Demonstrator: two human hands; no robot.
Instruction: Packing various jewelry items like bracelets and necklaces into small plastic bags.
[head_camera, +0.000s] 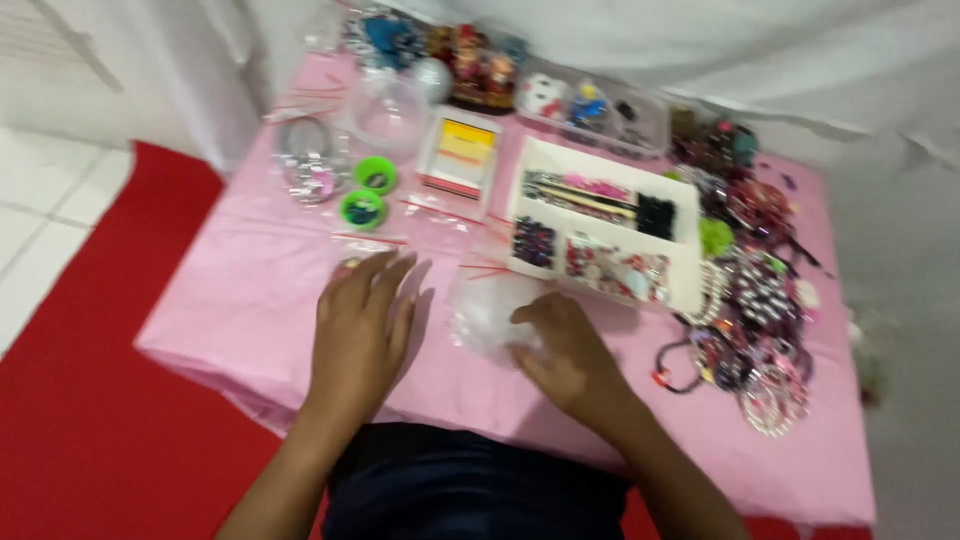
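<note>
Fingers of the right hand (570, 350) curl over a small clear plastic bag (490, 312) near the middle of the pink table (230, 300), the left hand (360, 320) lies flat and released beside it, and the bag seemingly needs pinching open with both hands.
</note>
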